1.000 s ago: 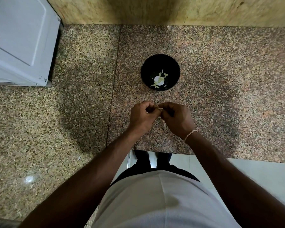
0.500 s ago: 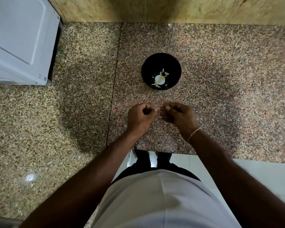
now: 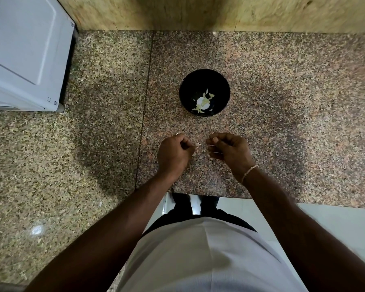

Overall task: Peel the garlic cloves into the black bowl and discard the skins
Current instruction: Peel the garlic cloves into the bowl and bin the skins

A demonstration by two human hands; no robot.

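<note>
The black bowl (image 3: 184, 91) stands on the granite counter, straight ahead of my hands, with several pale peeled garlic pieces (image 3: 202, 102) lying at its bottom. Nearer to me, my left hand (image 3: 174, 153) is curled round a garlic clove (image 3: 197, 143); only the clove's pale tip shows past the fingers. A short gap to its right, my right hand (image 3: 230, 150) has its fingers curled, and its thumb and forefinger pinch what looks like a thin pale sliver of garlic skin (image 3: 211, 146). Both hands hover just above the counter.
A white appliance (image 3: 23, 53) fills the counter's back left corner. A yellowish stone wall (image 3: 219, 13) runs behind the bowl. The counter's front edge (image 3: 230, 197) lies just below my wrists, with pale floor beyond it.
My hands were pressed together over the clove and have drawn apart sideways. The right hand has pulled away to the right. The bowl has not moved.
</note>
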